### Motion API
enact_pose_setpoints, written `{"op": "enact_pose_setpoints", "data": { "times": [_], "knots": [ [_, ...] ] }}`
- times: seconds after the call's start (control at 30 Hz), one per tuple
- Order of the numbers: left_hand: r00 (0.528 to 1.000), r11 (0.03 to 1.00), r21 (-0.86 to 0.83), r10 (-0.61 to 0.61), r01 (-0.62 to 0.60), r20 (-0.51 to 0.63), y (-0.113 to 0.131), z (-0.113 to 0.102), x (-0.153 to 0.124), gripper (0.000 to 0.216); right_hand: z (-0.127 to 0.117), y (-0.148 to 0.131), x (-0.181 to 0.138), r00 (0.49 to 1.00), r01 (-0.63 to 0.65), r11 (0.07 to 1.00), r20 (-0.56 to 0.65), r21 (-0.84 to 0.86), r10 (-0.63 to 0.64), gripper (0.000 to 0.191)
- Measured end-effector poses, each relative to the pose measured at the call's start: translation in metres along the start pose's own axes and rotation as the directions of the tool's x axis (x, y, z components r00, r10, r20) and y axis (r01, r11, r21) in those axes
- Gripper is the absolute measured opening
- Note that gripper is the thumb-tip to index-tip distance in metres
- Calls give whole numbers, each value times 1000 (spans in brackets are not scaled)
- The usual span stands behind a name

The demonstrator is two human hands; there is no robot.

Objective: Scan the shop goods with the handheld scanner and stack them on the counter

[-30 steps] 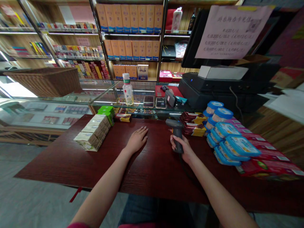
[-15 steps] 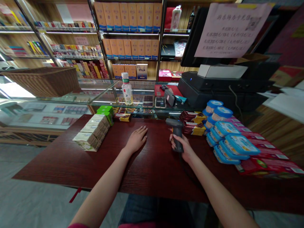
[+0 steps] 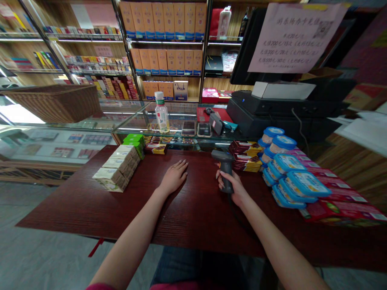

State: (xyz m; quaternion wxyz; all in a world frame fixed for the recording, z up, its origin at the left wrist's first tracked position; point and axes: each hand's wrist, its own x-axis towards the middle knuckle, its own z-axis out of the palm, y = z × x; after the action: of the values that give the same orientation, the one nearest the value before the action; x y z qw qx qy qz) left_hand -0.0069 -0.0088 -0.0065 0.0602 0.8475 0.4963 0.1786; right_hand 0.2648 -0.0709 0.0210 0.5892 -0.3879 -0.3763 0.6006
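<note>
R hand is closed round the grip of a grey barcode scanner, fingers wrapped on the handle & thumb on its left side. The scanner stands upright, butt end down at the dark red wooden table, head pointing toward the far edge; it sits approx mid-table, nearer the far edge than the near one. L hand lies palm down, flat on the table just left of the scanner, not touching it. Its fingers are straight & lightly spread, holding nothing, w/ a ring on one finger. At the far left corner is a row of pale cartons running back toward green cartons at the far edge. Right of the scanner, near the far edge, is a stack of dark red packs, close to the scanner head but apart from it. Along the right edge, blue-lidded tubs are piled on flat red boxes that run down to the near right corner. Behind the table's far edge is a glass counter w/ a small bottle on top, green cap, upright, & two small devices beside it. A wicker basket sits on the counter's left end. Back right is a black till, w/ a pink printed notice hung on the screen above it. Shelves of boxed goods fill the back wall.
</note>
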Motion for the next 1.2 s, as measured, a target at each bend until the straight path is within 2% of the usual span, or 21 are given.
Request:
{"op": "enact_pose_setpoints", "data": {
  "times": [0.33,0.47,0.6,0.73,0.83,0.93,1.0,1.13,1.2],
  "knots": [
    [1000,1000,8,-4,4,-6,-1,1,-1,52,0,2,1,1000,4,1000,-10,15,-4,50],
    [999,999,-16,42,-42,-30,11,-3,2,54,-2,-7,-3,992,106,994,-66,-23,-107,49],
    [977,976,-66,206,-209,-50,48,-5,25,55,-14,-22,-20,955,220,973,-187,-73,-230,39],
    [925,917,-129,368,-378,-93,109,0,69,57,-34,-27,-47,928,223,968,-279,-111,-246,44],
    [896,888,-129,429,-441,-113,153,12,102,56,-46,-22,-65,892,256,957,-348,-138,-289,47],
    [914,908,-110,396,-405,-89,179,29,123,55,-51,-18,-76,863,290,943,-382,-163,-332,51],
    [932,924,-124,352,-361,-85,184,39,128,51,-53,-17,-80,859,293,941,-385,-169,-337,52],
    [949,926,-239,249,-291,-191,167,42,111,39,-54,-20,-86,887,284,952,-347,-113,-306,49],
    [957,915,-336,138,-222,-256,149,34,96,35,-52,-23,-89,919,264,961,-282,-80,-276,46]
  ]
}}
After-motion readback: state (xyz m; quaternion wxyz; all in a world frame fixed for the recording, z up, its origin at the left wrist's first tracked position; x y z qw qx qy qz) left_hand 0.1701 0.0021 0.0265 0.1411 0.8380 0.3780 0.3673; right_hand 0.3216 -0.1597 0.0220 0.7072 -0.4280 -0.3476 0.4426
